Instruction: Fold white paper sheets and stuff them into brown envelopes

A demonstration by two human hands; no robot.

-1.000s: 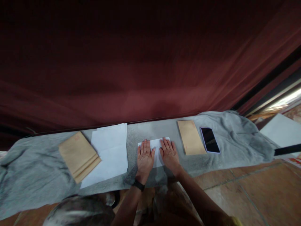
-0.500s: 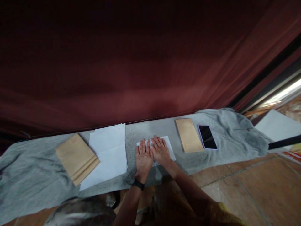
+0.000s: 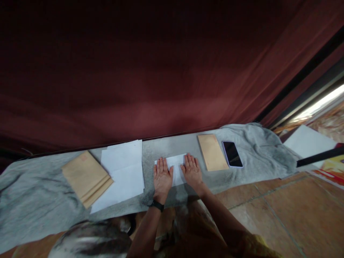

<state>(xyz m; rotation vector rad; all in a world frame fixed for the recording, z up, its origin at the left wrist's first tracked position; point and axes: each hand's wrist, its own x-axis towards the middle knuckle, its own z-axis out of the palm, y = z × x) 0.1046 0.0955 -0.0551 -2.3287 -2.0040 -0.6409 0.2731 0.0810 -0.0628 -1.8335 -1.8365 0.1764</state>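
White paper slip, midway between near and far edges of the grey cloth. Left hand and right hand lie palm-down on its two ends, opened flat, thumbs out, gripping nothing; the spread presumably holds the slip level on soft fabric. Any fold is hard to make out beneath the fingers. Right of the hands: single kraft envelope, top towards the far edge; smartphone just beside, screen up, probably so it stays readable. Left: white sheets, reaching towards the near edge, their left side overlapped by fanned kraft envelopes; both apparently kept within reach.
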